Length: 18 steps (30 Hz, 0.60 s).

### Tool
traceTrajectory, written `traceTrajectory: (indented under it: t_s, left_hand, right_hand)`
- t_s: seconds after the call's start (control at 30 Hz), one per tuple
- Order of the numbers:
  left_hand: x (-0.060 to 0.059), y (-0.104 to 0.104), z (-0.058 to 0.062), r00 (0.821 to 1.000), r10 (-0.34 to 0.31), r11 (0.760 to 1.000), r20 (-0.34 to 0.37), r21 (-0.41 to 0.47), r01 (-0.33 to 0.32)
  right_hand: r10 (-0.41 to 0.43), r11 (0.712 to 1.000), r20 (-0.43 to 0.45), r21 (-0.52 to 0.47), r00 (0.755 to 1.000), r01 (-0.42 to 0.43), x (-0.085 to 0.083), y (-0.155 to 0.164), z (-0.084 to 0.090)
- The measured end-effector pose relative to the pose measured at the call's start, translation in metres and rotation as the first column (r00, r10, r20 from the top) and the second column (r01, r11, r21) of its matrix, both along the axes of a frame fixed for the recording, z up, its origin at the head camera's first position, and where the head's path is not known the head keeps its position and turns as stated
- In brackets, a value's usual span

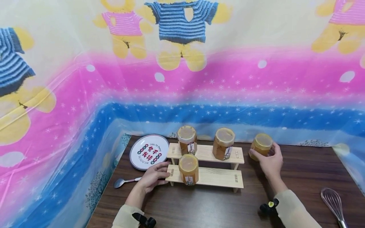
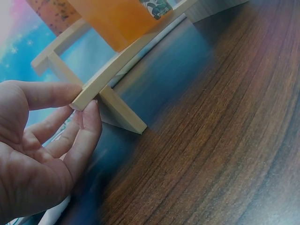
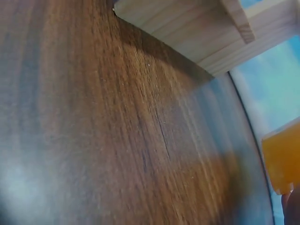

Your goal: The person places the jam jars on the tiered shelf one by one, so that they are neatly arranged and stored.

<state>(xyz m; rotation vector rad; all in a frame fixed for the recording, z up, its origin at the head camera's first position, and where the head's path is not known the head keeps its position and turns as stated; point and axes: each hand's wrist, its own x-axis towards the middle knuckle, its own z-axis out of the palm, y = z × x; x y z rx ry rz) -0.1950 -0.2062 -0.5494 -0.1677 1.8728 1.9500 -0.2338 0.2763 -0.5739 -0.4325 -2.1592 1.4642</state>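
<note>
- Near right, a wire whisk point(image 1: 334, 202) with thin metal loops lies on the dark wood-grain table point(image 1: 216, 205).
- Near left, a shiny metal spoon point(image 1: 123, 181) lies beside the left hand point(image 1: 154, 177), whose thumb and fingers point(image 2: 56, 96) pinch the left end of the pale wooden two-step rack point(image 1: 209, 175).
- One amber jar point(image 1: 188, 169) stands on the rack's lower step; two more stand on the upper step, so three appear placed.
- Right of the rack, the right hand point(image 1: 270, 161) wraps round a fourth jar point(image 1: 260, 145), low over the table and not yet on the rack.
- Far left, a round printed plate point(image 1: 149, 152) lies flat by the glossy plastic sheet.
</note>
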Motion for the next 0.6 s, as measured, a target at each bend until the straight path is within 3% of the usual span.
traceTrajectory:
  t_s: [0.6]
  left_hand:
    - [0.001, -0.001, 0.0, 1.0, 0.0, 1.0, -0.003, -0.009, 0.0]
  right_hand:
    - [0.101, 0.987, 0.054, 0.117, 0.993, -0.107, 0.048, -0.007, 0.044]
